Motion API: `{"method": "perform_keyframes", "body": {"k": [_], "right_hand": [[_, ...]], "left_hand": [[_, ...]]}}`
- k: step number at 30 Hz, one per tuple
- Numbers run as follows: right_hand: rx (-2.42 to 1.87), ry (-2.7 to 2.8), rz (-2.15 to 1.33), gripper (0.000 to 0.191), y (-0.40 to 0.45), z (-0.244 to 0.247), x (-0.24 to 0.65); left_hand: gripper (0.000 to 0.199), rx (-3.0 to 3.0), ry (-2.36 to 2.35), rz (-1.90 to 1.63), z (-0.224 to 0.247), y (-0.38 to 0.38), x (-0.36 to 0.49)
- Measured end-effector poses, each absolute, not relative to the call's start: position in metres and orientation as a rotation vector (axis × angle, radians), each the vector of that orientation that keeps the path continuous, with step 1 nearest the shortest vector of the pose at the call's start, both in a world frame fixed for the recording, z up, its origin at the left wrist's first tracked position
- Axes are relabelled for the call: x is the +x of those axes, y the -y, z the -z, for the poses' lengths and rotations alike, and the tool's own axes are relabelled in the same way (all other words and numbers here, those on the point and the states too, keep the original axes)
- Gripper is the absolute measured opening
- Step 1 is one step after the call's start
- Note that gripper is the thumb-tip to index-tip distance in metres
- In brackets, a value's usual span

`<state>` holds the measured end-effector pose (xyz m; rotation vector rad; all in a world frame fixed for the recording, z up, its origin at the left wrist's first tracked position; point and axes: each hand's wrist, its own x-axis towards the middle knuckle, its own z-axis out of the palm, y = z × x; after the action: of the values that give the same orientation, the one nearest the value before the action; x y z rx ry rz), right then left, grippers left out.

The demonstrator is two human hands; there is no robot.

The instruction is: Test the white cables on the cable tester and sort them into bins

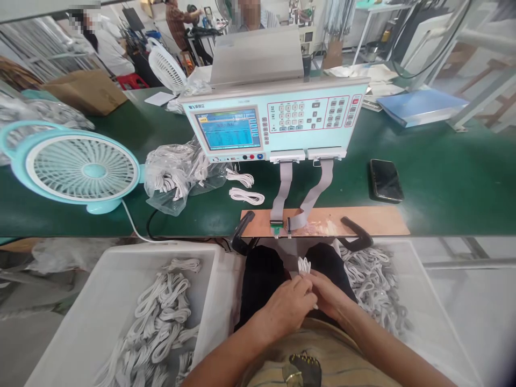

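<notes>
One cable bundle (303,265) is gripped by the left hand (287,305) and right hand (327,294), with open room before the near table edge (451,231).

Teal fan (83,167), dark phone (386,180), blue folder (421,106), brown cardboard box (86,91)

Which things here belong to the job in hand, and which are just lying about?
Likely part of the job:
white cable bundle, in the left hand and right hand
instrument with screen and gray ribbon cables
left bin and right bin of similar bundles

Probably just lying about:
phone
blue folder
teal fan
</notes>
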<state>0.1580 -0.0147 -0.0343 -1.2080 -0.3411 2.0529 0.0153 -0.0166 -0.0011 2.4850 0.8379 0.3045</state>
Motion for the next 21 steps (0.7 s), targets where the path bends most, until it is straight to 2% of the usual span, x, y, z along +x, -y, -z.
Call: {"method": "perform_keyframes", "body": {"k": [3, 6, 8, 10, 12, 21], "right_hand": [[-1.364, 0.571, -1.887, 0.038, 0.018, 0.039, 0.158], [-1.531, 1.096, -1.231, 0.043, 0.022, 0.040, 0.158], [-1.436, 1.453, -0.927, 0.037, 0.022, 0.036, 0.159], [-1.240, 1.773, -0.882, 0.025, 0.020, 0.028, 0.160], [-1.072, 1.958, -0.916, 0.021, 0.014, 0.018, 0.161], [-0.873, 1.991, -1.036, 0.020, -0.008, -0.008, 0.155]], "left_hand": [[0.011, 2.124, -0.909, -0.590, 0.009, 0.017, 0.011], [0.013, 1.471, -1.172, -0.919, 0.018, 0.017, 0.011], [0.016, 1.090, -1.261, -1.053, 0.022, 0.015, 0.013], [0.019, 0.831, -1.261, -1.159, 0.023, 0.011, 0.014], [0.022, 0.676, -1.222, -1.247, 0.020, 0.006, 0.015], [0.023, 0.438, -1.080, -1.289, 0.000, -0.007, 0.015]]}}
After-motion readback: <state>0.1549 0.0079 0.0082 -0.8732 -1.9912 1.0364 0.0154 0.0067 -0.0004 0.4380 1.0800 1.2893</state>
